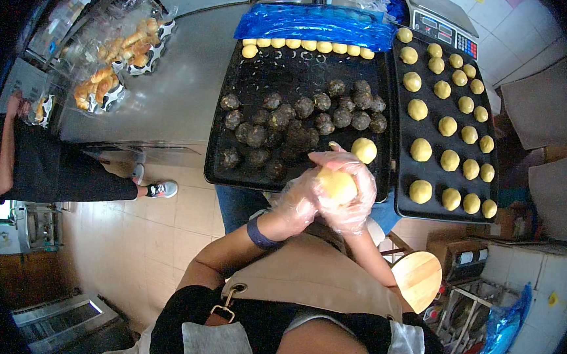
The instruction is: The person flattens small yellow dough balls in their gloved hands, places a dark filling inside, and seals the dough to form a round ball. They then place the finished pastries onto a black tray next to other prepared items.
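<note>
Both my hands wear clear plastic gloves and cup a pale yellow dough ball (338, 187) between them. My left hand (297, 200) bears on the ball's left side, and my right hand (358, 202) wraps around its right side. They are above the near edge of a black baking tray (271, 72). Dark filling balls (304, 108) lie grouped across that tray. One finished-looking yellow dough ball (364, 150) sits just beyond my right hand. Along the tray's far end runs a row of small dough pieces (310, 45), partly under blue plastic film (319, 24).
To the right, a second black tray (433, 180) carries spaced yellow balls (448, 126). Behind it stands a digital scale (442, 28). Packaged bread (103, 88) lies on the steel counter (187, 71) at left, where another person (48, 160) stands. A wooden stool (417, 280) is beside me.
</note>
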A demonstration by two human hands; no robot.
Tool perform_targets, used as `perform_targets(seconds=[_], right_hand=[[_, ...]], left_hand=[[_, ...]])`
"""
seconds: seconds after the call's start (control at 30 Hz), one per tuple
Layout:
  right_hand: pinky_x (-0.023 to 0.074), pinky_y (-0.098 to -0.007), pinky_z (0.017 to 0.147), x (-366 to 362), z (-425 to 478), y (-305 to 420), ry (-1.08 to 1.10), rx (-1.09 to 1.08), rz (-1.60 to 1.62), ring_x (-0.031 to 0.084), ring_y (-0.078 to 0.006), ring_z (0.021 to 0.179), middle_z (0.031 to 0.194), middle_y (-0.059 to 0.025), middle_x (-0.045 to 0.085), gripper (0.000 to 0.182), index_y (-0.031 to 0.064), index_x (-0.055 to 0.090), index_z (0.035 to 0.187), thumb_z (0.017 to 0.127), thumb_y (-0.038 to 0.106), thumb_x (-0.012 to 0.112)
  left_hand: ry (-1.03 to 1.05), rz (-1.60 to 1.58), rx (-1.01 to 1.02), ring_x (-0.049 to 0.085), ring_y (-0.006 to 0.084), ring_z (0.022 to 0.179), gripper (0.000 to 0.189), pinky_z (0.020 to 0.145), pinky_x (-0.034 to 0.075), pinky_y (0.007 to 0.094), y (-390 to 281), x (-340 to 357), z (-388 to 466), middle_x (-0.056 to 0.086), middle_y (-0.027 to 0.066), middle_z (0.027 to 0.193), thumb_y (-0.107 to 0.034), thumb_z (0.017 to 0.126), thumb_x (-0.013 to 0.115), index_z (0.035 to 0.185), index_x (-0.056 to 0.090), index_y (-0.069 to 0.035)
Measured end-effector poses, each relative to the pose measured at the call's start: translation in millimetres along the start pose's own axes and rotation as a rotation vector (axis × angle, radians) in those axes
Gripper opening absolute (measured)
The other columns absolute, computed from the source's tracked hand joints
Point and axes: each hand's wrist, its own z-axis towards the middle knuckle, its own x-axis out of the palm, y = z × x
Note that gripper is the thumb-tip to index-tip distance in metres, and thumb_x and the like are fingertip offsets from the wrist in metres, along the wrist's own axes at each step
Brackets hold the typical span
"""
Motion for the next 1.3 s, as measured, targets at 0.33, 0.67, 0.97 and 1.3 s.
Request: perform_targets(seconds=[0.33, 0.67, 0.97, 1.3], right_hand=[[0.0373, -0.0472, 0.113, -21, 7, 18, 0.173, 0.102, -0.203, 0.051, -0.0390, 0.133, 0.141, -0.0195, 0.057, 0.048, 0.0016, 0.060, 0.134, 0.093, 0.027, 0.060], [0.0415, -0.0564, 0.107, -13, 10, 7, 0.124, -0.115, -0.096, 0.065, -0.0366, 0.115, 0.103, -0.0116, 0.073, 0.037, 0.0090, 0.066, 0.103, 0.074, 0.026, 0.082], [0.0385, -0.0516, 0.111, -7, 5, 19, 0.117, 0.201, -0.001, 0.059, -0.0386, 0.124, 0.124, -0.0182, 0.066, 0.060, 0.0005, 0.060, 0.122, 0.079, 0.037, 0.080], [0.0438, -0.0557, 0.105, -24, 15, 14, 0.241, -0.119, 0.125, 0.067, -0.0380, 0.109, 0.106, -0.0151, 0.071, 0.031, 0.0055, 0.068, 0.109, 0.087, 0.028, 0.070]], left_hand=[[-0.234, 0.218, -0.067, 0.052, 0.0058, 0.060, 0.040, 0.051, 0.040, 0.0219, -30, 7, 11, 0.057, -0.0035, 0.077, -0.045, 0.105, 0.042, 0.105, 0.061, -0.011], [0.117, 0.244, 0.053, 0.053, 0.0212, 0.128, 0.048, 0.107, 0.045, 0.0381, -10, -4, -3, 0.055, 0.0096, 0.136, -0.036, 0.102, 0.053, 0.139, 0.049, -0.006], [0.038, 0.291, 0.052, 0.062, 0.0176, 0.109, 0.038, 0.091, 0.053, 0.0324, -15, -5, 2, 0.063, 0.0077, 0.122, -0.030, 0.099, 0.058, 0.128, 0.057, -0.006], [0.246, 0.352, -0.164, 0.057, 0.0206, 0.121, 0.040, 0.098, 0.050, 0.0359, -23, -7, 1, 0.058, 0.0079, 0.132, -0.023, 0.097, 0.061, 0.134, 0.055, -0.009]])
